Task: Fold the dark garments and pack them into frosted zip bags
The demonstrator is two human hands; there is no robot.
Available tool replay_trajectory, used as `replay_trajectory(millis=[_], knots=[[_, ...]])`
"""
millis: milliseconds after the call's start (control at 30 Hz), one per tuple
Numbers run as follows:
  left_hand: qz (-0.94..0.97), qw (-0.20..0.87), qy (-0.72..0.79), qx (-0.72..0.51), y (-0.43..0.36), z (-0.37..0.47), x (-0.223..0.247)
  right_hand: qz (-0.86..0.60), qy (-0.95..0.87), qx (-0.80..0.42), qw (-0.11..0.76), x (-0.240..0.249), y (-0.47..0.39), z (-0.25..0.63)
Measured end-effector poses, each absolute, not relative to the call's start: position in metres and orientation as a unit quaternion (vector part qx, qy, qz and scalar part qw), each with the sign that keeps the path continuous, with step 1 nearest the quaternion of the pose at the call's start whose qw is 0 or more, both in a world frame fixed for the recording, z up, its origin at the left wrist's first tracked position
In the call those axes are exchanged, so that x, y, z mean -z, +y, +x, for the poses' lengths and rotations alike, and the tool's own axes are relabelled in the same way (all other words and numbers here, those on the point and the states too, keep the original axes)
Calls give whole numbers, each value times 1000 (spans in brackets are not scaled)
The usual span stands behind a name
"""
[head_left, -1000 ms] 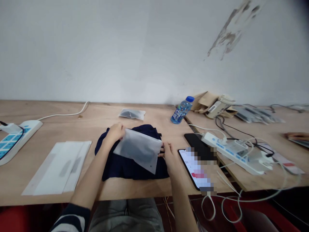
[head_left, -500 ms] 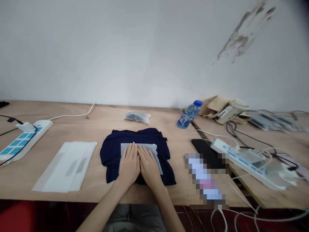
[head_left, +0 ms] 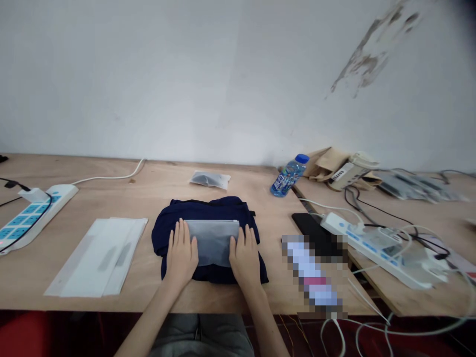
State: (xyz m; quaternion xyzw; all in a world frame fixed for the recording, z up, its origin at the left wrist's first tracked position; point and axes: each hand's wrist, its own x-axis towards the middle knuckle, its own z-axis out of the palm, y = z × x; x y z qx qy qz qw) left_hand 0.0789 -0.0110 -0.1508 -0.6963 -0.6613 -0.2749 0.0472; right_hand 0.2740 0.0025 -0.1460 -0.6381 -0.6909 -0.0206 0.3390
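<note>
A frosted zip bag (head_left: 213, 243) lies flat on a dark navy cloth garment (head_left: 208, 207) in front of me. Something greyish shows dimly through the bag. My left hand (head_left: 182, 253) rests palm down over the bag's left edge, fingers stretched forward. Over the right edge lies my right hand (head_left: 244, 255), also flat, with its thumb along the bag. The slider of the bag sits at its upper right corner. Neither hand grips anything; the palms hide both side edges.
White frosted bags (head_left: 98, 258) lie left of the garment, near a power strip (head_left: 35, 215). Behind is a small clear packet (head_left: 210, 180). To the right are a drink bottle (head_left: 288, 177), a black phone-like slab (head_left: 316, 233), a blurred-out device (head_left: 314, 272) and another power strip (head_left: 375, 250) with cables.
My hands have moved apart from the middle of the bag to its left and right edges, uncovering its centre. The view has shifted slightly.
</note>
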Motion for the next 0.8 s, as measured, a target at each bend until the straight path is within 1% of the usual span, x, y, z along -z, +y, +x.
replay_trajectory(millis=[133, 267, 367, 467, 533, 667, 800], knots=[[-669, 31, -669, 323, -26, 60, 159, -678, -633, 38, 372, 136, 3, 275], [-664, 31, -677, 316, -43, 45, 162, -722, -586, -17, 367, 126, 9, 282], [-665, 33, -686, 294, -51, 35, 165, -722, -567, -97, 385, 121, 11, 282], [-683, 36, -675, 278, -54, 29, 169, -682, -542, -229, 434, 119, 9, 278], [-687, 45, -670, 276, -54, 28, 173, -663, -519, -293, 453, 119, 6, 274], [-682, 52, -671, 286, -53, 29, 176, -640, -507, -350, 459, 113, 0, 269], [-681, 44, -669, 295, -52, 29, 176, -563, -482, -495, 454, 97, -1, 270]])
